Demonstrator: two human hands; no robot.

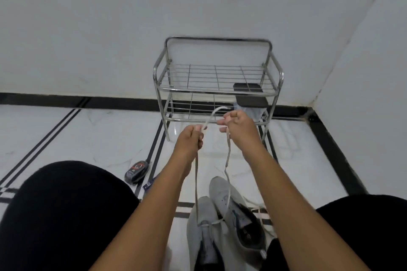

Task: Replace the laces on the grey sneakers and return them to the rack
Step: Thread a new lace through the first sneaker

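My left hand (pixel 190 136) and right hand (pixel 236 124) each pinch an end of the lace (pixel 228 156) threaded through the near sneaker (pixel 204 215). The rack (pixel 217 91) ahead holds a dark pad (pixel 247 88) on its top shelf.

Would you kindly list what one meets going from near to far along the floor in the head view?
Grey sneakers → left hand and right hand holding the lace → metal rack → wall.

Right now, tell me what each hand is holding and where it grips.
Both hands hold the lace near its two free ends: the left hand pinches one strand, the right hand the other. The lace runs down to the nearer grey sneaker.
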